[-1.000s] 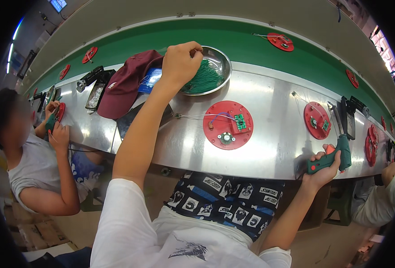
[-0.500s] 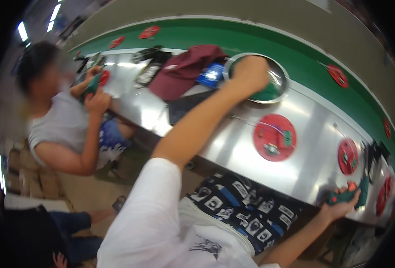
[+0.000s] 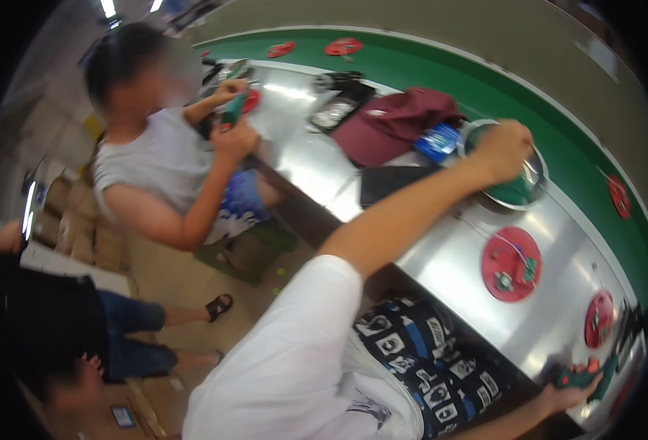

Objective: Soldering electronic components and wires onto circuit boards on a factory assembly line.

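My left hand [image 3: 506,150] is curled over a round metal bowl [image 3: 542,176], its fingers reaching down inside the rim. The inside of the bowl looks green, and what the fingertips touch is hidden. At the lower right, my right hand [image 3: 569,396] is around a green electric screwdriver [image 3: 580,377] with orange-red parts, held low by the bench's near edge. Between my two hands lies a red disc [image 3: 506,284] bearing a small green circuit board [image 3: 530,269], a wire and a small metal part.
Metal workbench [image 3: 441,253]; behind it a green conveyor belt [image 3: 412,67] carries red discs [image 3: 618,195]. Another red disc [image 3: 599,319] sits right. Near the bowl are a maroon cap [image 3: 393,128], blue packet [image 3: 437,141] and black flat item [image 3: 393,183]. A co-worker [image 3: 155,154] sits left holding a green tool.
The view has swung left, so the bench and things appear shifted right and down. My left hand stays at the bowl; my right hand still holds the electric screwdriver.
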Tool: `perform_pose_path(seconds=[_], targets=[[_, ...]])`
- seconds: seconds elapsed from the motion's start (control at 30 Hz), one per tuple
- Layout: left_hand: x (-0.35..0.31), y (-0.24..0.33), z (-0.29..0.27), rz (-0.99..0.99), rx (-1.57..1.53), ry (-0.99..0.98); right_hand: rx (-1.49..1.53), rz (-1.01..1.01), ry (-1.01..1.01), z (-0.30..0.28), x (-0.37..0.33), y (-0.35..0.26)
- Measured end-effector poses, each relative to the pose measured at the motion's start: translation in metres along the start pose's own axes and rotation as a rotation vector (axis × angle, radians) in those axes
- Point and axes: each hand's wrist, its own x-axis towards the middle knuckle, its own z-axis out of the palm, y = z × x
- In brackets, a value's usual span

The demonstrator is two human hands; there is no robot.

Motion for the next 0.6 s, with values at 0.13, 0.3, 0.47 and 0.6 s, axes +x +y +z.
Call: perform_pose_path(seconds=[0.13, 0.3, 0.47, 0.6], targets=[[0.004, 0.005, -0.015, -0.025, -0.273, 0.045, -0.050, -0.014, 0.134, 0.029, -0.019, 0.011], [0.000, 0.029, -0.037, -0.051, -0.140, -0.126, -0.037, -0.005, 0.008, 0.037, -0.030, 0.007], [-0.059, 0.113, -0.049, 0.052, -0.187, -0.248, -0.043, -0.134, -0.399, 0.018, -0.038, 0.009], [-0.118, 0.131, -0.036, 0.165, -0.086, -0.249, -0.178, -0.177, -0.560, 0.018, -0.054, 0.019]])
